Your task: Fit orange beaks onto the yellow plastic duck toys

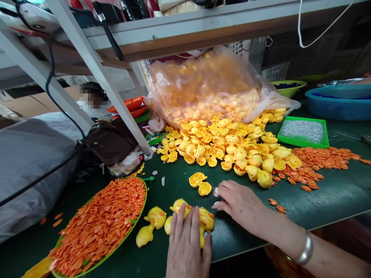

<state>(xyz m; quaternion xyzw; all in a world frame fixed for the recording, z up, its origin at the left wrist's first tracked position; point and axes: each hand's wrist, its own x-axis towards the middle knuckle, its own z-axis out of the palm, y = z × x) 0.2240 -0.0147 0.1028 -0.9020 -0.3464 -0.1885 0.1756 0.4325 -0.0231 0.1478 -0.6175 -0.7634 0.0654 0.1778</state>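
Observation:
My left hand [188,237] lies palm down, fingers stretched out, over yellow duck-shaped plastic shells [206,219] with orange markings near the table's front edge. Just left of it, another yellow duck shell [156,217] rests on the green surface. My right hand [239,202] hovers to the right, fingers bent and apart, with whitish fingertips and nothing visible between them. Close to those fingertips is a pair of hollow yellow shell halves [205,188], open side up. Behind spreads a heap of similar yellow shells [223,143].
A green-rimmed tray [145,204] of small orange pieces stands at left. More orange pieces [321,164] lie loose at right, beside a green tray [327,139] of small silvery parts. Behind are a clear bag [208,85] of shells, a blue basin [339,110], a metal shelf post [116,92] and a person [94,100].

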